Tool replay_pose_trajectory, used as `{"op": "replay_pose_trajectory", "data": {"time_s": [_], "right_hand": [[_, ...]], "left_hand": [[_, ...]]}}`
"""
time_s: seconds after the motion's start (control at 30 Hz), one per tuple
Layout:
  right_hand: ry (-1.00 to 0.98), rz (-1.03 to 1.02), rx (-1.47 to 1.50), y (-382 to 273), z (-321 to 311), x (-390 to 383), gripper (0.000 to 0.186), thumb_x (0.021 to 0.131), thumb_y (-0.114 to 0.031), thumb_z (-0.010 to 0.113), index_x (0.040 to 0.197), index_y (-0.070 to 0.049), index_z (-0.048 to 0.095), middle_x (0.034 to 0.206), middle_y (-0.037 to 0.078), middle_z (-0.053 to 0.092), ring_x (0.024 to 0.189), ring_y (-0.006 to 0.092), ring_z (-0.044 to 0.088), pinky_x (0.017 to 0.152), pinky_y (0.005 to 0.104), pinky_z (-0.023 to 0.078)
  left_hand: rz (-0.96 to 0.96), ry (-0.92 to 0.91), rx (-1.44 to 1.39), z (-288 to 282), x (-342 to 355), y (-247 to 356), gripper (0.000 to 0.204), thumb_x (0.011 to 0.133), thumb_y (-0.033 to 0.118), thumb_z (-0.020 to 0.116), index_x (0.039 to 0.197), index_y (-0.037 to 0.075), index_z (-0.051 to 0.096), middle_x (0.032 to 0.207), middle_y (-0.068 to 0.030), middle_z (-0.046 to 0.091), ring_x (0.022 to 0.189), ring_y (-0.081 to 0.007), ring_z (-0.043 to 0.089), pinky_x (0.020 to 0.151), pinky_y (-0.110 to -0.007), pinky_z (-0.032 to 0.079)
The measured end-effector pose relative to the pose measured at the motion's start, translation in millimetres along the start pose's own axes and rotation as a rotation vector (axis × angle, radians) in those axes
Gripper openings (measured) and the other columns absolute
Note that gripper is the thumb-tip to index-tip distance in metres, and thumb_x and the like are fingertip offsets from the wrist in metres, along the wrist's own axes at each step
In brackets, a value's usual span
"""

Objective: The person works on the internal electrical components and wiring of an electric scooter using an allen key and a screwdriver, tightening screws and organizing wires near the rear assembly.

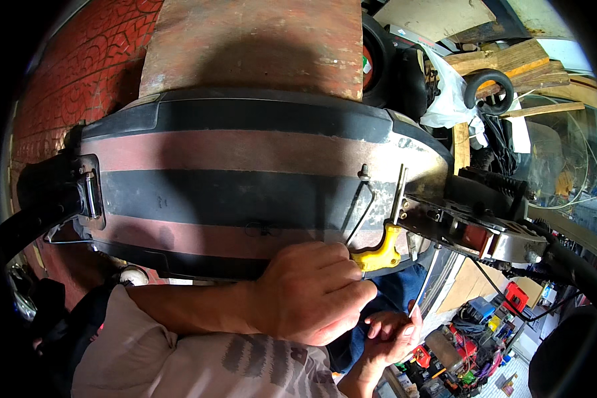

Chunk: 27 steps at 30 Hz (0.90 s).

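Observation:
My left hand (pixel 312 292) is closed in a fist at the near edge of the scooter deck (pixel 245 192), against the yellow handle (pixel 381 252) of a tool. From that handle a straight metal shaft (pixel 399 192) points away beside the metal bracket (pixel 444 215) at the deck's right end. A bent thin rod (pixel 365 209) with a knob-like tip runs over the deck; its near end disappears at my left hand. Lower right, my right hand (pixel 391 337) pinches a thin metal rod (pixel 426 278) that slants up toward the bracket. My left palm is hidden.
A hinge (pixel 91 192) and black tube mark the deck's left end. Beyond the deck lies a worn board (pixel 259 46) on red patterned flooring (pixel 93 73). Back right are a small tyre (pixel 489 91), a white bag and wood pieces (pixel 517 60). Mixed tools (pixel 454 345) crowd the lower right.

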State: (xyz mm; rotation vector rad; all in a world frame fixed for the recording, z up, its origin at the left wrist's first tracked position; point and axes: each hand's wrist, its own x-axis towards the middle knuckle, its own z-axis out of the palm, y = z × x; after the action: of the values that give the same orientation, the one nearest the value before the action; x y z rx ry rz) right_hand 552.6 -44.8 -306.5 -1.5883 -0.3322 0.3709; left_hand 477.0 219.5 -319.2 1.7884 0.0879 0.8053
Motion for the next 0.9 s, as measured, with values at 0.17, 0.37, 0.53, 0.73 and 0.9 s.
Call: {"op": "replay_pose_trajectory", "data": {"time_s": [0.17, 0.37, 0.53, 0.73, 0.9], "right_hand": [[0.011, -0.133, -0.170, 13.5, -10.0, -4.5, 0.051, 0.111, -0.035, 0.056, 0.148, 0.000, 0.056, 0.058, 0.000, 0.042, 0.049, 0.0144, 0.047, 0.058, 0.0382, 0.056], [0.029, 0.154, 0.310, 0.6, -21.9, -20.6, 0.050, 0.110, -0.034, 0.058, 0.142, 0.004, 0.058, 0.059, 0.000, 0.043, 0.046, 0.0147, 0.047, 0.058, 0.0392, 0.058], [0.341, 0.155, 0.338, -6.2, -77.8, -39.8, 0.057, 0.107, -0.038, 0.058, 0.146, 0.003, 0.053, 0.064, 0.002, 0.047, 0.050, 0.0139, 0.050, 0.058, 0.0370, 0.059], [0.115, 0.282, -0.444, -27.9, -178.7, 1.7, 0.044, 0.108, -0.018, 0.051, 0.149, -0.002, 0.054, 0.079, 0.003, 0.058, 0.066, 0.0118, 0.058, 0.061, 0.0280, 0.050], [-0.337, 0.375, -0.991, 17.7, -224.7, 46.6, 0.030, 0.100, -0.010, 0.052, 0.121, -0.002, 0.071, 0.076, 0.012, 0.068, 0.075, 0.0207, 0.070, 0.068, 0.0367, 0.054]], "left_hand": [[-0.014, -0.029, 0.012, -0.6, -0.8, 1.7, 0.037, 0.064, 0.002, 0.078, 0.100, 0.003, 0.071, 0.077, -0.0036, 0.062, 0.063, -0.0215, 0.059, 0.055, -0.036, 0.047], [0.040, -0.066, 0.075, 1.9, -1.1, 2.6, 0.030, 0.069, -0.001, 0.074, 0.098, 0.002, 0.071, 0.076, -0.0074, 0.064, 0.060, -0.0240, 0.059, 0.055, -0.037, 0.048], [0.147, -0.017, 0.081, 5.9, 0.8, 5.6, 0.019, 0.080, -0.003, 0.071, 0.098, 0.002, 0.071, 0.074, -0.0078, 0.064, 0.058, -0.0244, 0.058, 0.055, -0.036, 0.047], [0.257, -0.005, 0.241, 13.1, 0.2, 14.4, 0.019, 0.080, -0.004, 0.070, 0.097, 0.003, 0.072, 0.075, -0.0096, 0.066, 0.058, -0.0258, 0.057, 0.056, -0.037, 0.046], [0.193, 0.003, 0.414, 23.9, -1.7, 24.4, 0.012, 0.079, 0.000, 0.072, 0.090, 0.002, 0.070, 0.075, -0.0112, 0.065, 0.066, -0.0290, 0.061, 0.059, -0.039, 0.049]]}}
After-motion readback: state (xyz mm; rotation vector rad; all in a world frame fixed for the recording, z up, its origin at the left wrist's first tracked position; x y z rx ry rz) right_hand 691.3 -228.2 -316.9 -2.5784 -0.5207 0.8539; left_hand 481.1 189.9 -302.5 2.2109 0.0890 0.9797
